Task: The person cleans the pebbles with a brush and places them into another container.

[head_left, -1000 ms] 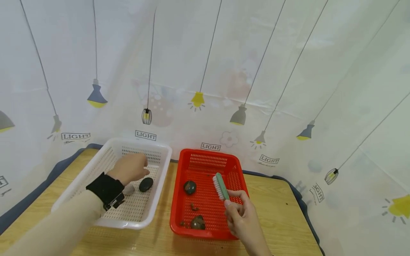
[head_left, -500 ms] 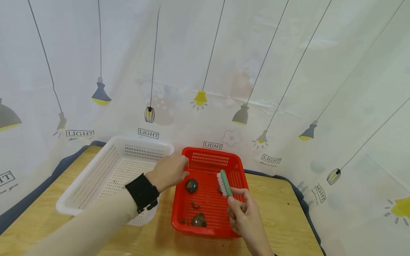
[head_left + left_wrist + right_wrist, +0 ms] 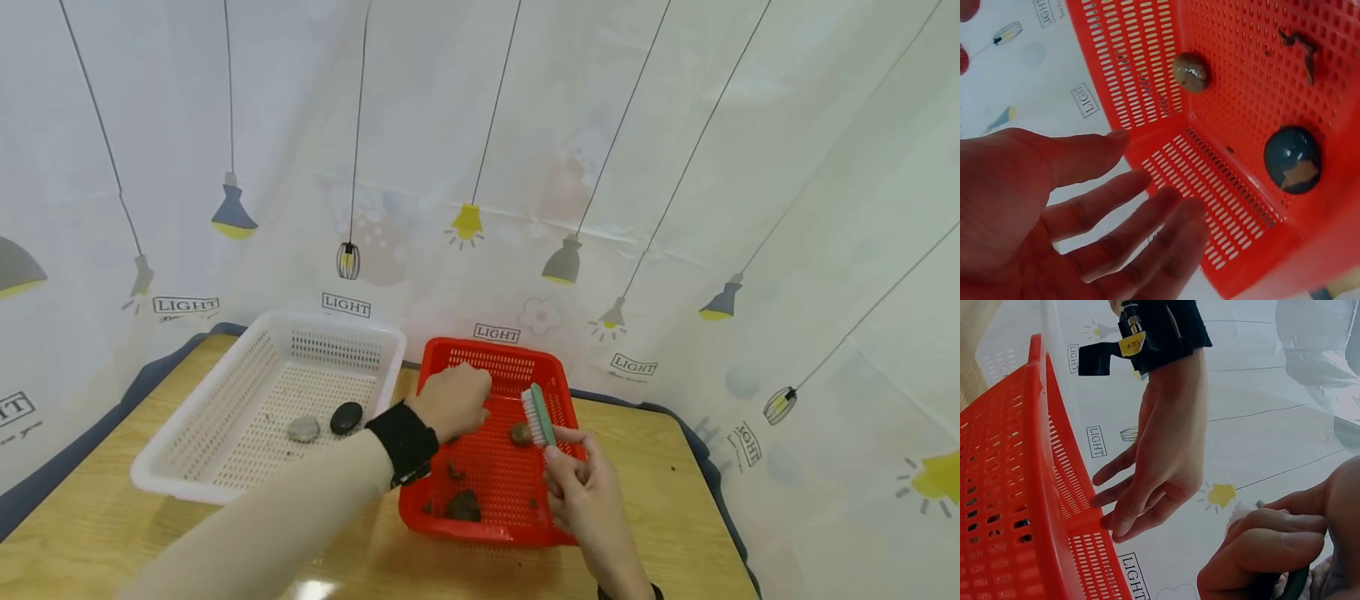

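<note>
A white backdrop (image 3: 645,125) printed with hanging lamps stands behind a wooden table (image 3: 637,508). Two baskets lie side by side on the table. The white basket (image 3: 198,489) contains a grey stone (image 3: 303,429) and a black stone (image 3: 347,418). The red basket (image 3: 487,533) contains a brown stone (image 3: 521,433), a muddy stone (image 3: 464,506), a dark stone (image 3: 1292,159) with a brown patch, and loose dirt (image 3: 454,472).

Left hand (image 3: 455,402): over the red basket, fingers spread and slightly bent, holding nothing, apart from the stones. Right hand (image 3: 581,479): pinches the brush (image 3: 542,414) near one end of its handle, bristles toward the left hand. The brush is over the red basket's right side.

Possible faults:
- Brush twists or slips. Cause: the pinch is at one end only, so pressure on the bristles would lever it.
- Stone drops. Cause: its surface looks smooth and shiny.
- Wrist strap (image 3: 405,442) snags. Cause: it is close to the red basket's rim.
- Dirt spreads. Cause: it lies loose among the stones.
</note>
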Demonstrator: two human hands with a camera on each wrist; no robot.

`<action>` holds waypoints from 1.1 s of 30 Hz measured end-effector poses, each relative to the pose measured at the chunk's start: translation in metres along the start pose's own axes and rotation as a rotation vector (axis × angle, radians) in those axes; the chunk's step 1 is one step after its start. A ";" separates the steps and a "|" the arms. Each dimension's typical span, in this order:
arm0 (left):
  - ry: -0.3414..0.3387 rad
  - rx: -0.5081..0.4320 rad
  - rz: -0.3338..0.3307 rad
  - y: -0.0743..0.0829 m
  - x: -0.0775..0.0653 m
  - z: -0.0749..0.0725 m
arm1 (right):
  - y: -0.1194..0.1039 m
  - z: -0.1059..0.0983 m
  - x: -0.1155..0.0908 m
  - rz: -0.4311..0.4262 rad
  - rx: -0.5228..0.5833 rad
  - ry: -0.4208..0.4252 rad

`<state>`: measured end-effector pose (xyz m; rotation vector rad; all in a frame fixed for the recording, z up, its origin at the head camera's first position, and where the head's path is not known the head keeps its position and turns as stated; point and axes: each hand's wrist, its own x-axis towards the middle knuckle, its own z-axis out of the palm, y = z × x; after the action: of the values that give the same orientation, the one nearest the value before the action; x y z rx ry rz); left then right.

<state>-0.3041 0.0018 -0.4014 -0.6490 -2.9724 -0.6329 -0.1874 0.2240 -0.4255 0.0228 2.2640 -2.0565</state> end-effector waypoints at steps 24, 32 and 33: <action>-0.121 0.158 -0.278 -0.057 0.091 0.126 | 0.000 -0.011 0.003 0.014 0.019 0.037; -0.080 0.269 -0.325 -0.062 0.103 0.146 | -0.002 -0.011 0.003 0.037 0.014 0.042; -0.077 0.290 -0.329 -0.061 0.104 0.148 | -0.002 -0.012 0.003 0.035 0.014 0.043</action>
<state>-0.4165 0.0506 -0.5483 -0.1691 -3.1787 -0.1788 -0.1908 0.2352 -0.4223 0.1084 2.2572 -2.0739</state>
